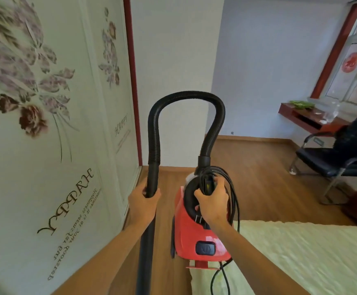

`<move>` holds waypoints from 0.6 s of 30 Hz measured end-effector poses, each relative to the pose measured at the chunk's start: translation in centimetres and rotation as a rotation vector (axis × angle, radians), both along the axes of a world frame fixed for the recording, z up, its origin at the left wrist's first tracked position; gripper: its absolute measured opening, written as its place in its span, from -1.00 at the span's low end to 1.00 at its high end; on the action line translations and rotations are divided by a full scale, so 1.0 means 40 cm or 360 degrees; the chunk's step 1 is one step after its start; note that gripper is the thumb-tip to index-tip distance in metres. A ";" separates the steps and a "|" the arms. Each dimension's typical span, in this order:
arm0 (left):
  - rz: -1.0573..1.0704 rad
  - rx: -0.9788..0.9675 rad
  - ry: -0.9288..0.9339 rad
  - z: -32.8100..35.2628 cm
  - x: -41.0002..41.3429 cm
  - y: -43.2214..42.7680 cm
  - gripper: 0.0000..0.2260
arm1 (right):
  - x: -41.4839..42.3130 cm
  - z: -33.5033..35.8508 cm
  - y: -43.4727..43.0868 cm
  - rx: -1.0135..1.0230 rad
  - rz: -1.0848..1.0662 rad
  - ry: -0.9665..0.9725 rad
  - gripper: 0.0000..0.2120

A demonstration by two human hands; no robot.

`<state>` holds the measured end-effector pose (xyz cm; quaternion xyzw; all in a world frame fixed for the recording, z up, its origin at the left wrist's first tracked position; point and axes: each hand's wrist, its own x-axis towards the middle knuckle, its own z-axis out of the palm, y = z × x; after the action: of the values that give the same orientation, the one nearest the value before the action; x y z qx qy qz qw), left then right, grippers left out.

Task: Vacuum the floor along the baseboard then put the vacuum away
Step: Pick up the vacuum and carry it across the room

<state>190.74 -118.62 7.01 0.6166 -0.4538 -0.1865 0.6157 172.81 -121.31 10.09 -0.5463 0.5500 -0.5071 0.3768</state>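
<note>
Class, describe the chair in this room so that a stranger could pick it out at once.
Start at the window on the right wall; below it hangs a dark red shelf. Under that shelf stands the chair: black cushion on a bent silver frame, unlike the red wood around it.

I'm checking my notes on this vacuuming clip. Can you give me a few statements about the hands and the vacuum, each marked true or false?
1. The left hand grips the black wand. True.
2. The right hand is free and holds nothing. False: it grips the red vacuum body by its top handle, together with the bundled cord.
3. The hose arcs from the wand over to the vacuum body. True.
4. The vacuum body is blue. False: it is red.
5. A dark chair stands at the right of the room. True.
</note>
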 end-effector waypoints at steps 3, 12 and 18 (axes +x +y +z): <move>0.0051 -0.0016 -0.0023 -0.012 0.047 -0.086 -0.62 | 0.041 -0.016 -0.093 -0.0004 0.0013 -0.0037 -0.65; 0.0042 0.0003 -0.0044 -0.048 0.179 -0.441 -0.67 | 0.179 -0.056 -0.435 0.0030 0.0038 -0.0021 -0.65; -0.0036 0.0066 -0.0015 -0.037 0.270 -0.687 -0.76 | 0.262 -0.057 -0.660 0.0079 -0.0030 -0.0017 -0.62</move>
<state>201.54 -146.08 5.53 0.6250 -0.4596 -0.1999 0.5985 183.27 -147.73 7.82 -0.5289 0.5654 -0.4997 0.3884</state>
